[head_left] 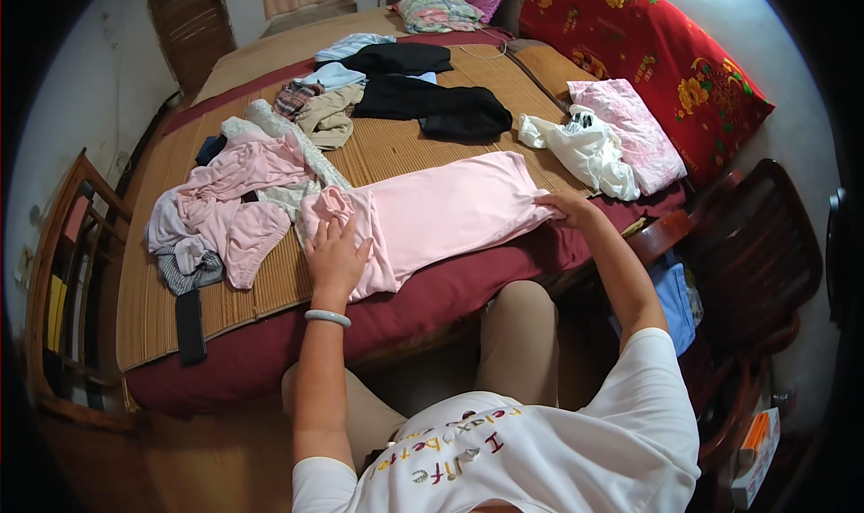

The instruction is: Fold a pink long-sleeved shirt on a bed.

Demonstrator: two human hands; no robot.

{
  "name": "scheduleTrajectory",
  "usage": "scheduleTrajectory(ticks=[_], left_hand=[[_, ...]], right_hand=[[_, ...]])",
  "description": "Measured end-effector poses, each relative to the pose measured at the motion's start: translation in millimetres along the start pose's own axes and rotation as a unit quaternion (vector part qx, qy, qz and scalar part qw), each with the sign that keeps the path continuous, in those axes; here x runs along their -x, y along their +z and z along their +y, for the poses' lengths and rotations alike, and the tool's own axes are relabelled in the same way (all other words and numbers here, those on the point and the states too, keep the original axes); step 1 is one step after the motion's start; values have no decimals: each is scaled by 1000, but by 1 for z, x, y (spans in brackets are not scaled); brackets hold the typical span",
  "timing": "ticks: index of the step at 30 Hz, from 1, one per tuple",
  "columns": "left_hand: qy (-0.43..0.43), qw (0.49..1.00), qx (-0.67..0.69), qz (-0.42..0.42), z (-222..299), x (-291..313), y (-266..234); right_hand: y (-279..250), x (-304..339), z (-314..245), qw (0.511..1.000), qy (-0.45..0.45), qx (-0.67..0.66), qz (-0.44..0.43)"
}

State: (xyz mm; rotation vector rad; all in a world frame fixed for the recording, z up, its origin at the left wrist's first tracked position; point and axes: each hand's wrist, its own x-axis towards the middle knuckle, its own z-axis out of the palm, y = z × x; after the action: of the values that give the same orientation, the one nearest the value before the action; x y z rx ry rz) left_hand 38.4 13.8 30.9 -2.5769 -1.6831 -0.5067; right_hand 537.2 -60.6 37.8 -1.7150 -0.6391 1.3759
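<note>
A pink garment (441, 211) lies stretched out sideways along the near edge of the bed, with bunched folds at its left end. My left hand (337, 254) rests on that bunched end, palm down and fingers spread. At the other end, my right hand (569, 209) pinches the garment's right edge between its fingers. Left of my left hand is a heap of pink and pale clothes (238, 180). To the right of my right hand lie a crumpled white garment (585, 153) and a folded pink patterned cloth (630, 135).
The bed has a bamboo mat (414, 157) over a dark red sheet (270, 364). Black trousers (436, 108) and beige shorts (328, 117) lie farther back. A red floral quilt (643, 45) leans at the far right. Wooden chairs (756, 252) stand at both sides.
</note>
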Motion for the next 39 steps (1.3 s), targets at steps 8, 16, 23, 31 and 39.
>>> scheduleTrajectory(ticks=[8, 16, 23, 31, 39], left_hand=[[-16, 1000, 2, 0, -10, 7, -6], [-18, 1000, 12, -9, -20, 9, -2], [-16, 999, 47, -6, -9, 8, -5], [129, 986, 72, 74, 43, 12, -13], [305, 937, 158, 59, 78, 27, 5]], right_hand=[[91, -4, -79, 905, -191, 377, 54], [284, 20, -52, 614, -389, 681, -84], [294, 59, -25, 626, -380, 668, -134], [209, 7, -62, 695, -470, 521, 159], [187, -70, -95, 577, -534, 617, -9]])
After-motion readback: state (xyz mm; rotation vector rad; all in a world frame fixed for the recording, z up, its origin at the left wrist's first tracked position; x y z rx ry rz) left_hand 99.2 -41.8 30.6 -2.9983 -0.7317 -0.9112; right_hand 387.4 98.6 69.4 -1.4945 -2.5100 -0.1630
